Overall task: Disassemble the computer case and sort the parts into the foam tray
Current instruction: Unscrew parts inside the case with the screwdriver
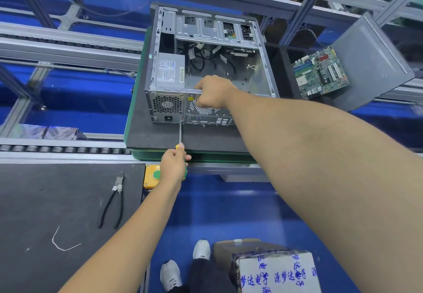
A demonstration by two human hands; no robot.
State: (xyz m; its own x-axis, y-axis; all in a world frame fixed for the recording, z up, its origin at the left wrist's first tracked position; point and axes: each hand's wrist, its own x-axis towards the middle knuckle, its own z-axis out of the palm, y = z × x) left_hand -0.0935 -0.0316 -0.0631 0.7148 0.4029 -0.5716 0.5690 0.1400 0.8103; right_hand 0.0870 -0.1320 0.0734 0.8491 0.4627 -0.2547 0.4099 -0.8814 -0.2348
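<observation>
Case point(212, 68), opened on top, is set on a dark pad point(160, 137) with bare margin at its near edge. Its rear top edge is clenched by the right hand point(212, 93). A screwdriver point(180, 137) is grasped by the left hand point(174, 167), tip at the rear panel's lower edge. A motherboard point(320, 73) lies well right.

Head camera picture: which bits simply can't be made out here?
- Screwdriver tip: too small to tell if it sits in a screw on the computer case.
- Right hand fingertips: curled over the case's rear edge, hidden.
- Power supply label: too small to read.
- Cardboard box: cut off by bottom edge.
</observation>
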